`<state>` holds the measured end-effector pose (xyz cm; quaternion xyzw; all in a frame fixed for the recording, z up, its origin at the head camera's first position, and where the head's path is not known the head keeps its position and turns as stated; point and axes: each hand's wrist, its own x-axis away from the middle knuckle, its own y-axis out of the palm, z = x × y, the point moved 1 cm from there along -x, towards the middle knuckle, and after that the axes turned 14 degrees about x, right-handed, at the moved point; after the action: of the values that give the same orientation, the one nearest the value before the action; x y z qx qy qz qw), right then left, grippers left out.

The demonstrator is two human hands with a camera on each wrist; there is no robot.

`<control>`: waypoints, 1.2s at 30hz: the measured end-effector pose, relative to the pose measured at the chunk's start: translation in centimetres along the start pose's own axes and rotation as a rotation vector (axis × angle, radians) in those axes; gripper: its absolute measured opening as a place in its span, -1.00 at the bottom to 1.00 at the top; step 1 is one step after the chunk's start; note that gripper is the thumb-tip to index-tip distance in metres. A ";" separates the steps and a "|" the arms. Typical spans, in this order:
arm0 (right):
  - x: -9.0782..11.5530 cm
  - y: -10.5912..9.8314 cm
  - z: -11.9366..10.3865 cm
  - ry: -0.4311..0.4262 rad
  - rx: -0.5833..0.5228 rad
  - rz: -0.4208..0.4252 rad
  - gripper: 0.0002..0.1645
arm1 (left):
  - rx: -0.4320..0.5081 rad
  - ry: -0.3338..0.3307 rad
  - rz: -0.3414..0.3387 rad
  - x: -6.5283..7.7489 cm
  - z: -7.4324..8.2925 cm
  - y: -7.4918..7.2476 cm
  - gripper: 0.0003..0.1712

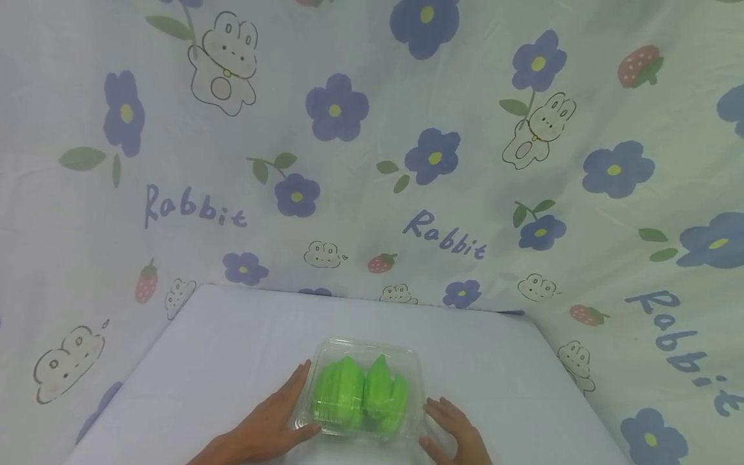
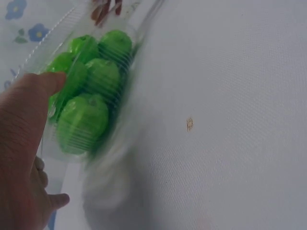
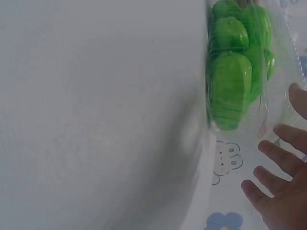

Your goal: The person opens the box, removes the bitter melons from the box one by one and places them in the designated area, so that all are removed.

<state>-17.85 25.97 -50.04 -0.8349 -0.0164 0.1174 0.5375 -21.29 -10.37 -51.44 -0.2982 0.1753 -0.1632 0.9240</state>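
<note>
A clear plastic box (image 1: pixel 420 378) sits on the white table, holding several bright green, ridged pieces (image 1: pixel 343 391) that look like fruit or vegetables. Through the box's side in the left wrist view, the green pieces (image 2: pixel 84 122) show rounded ends. My left hand (image 1: pixel 264 420) lies along the left side of the box, fingers extended, its thumb at the near left corner. To the right of the box is my right hand (image 1: pixel 456 433), fingers spread and straight, fingertips close by the wall. In the right wrist view nothing lies within the right hand's fingers (image 3: pixel 280 158).
The white table (image 1: pixel 244 342) runs back to a hanging cloth (image 1: pixel 360 213) printed with flowers, rabbits and strawberries. That cloth also surrounds the table's left and right sides. A small brownish mark (image 2: pixel 190 124) shows on the white surface in the left wrist view.
</note>
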 end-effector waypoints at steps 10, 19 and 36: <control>-0.7 -0.4 0.8 -0.184 0.064 0.242 -0.47 | -0.010 0.020 0.015 0.0 -0.4 0.2 0.19; -1.8 -1.8 0.6 -0.186 0.083 0.253 -0.56 | 0.023 -0.035 -0.025 0.1 -0.2 0.2 0.19; -5.0 -5.5 -1.1 -0.335 0.014 0.418 -0.75 | 0.054 -0.098 -0.073 0.1 0.1 0.2 0.17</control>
<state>-21.96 26.59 -43.74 -0.7852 0.0683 0.3625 0.4973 -21.12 -10.24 -51.47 -0.2871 0.1146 -0.1867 0.9325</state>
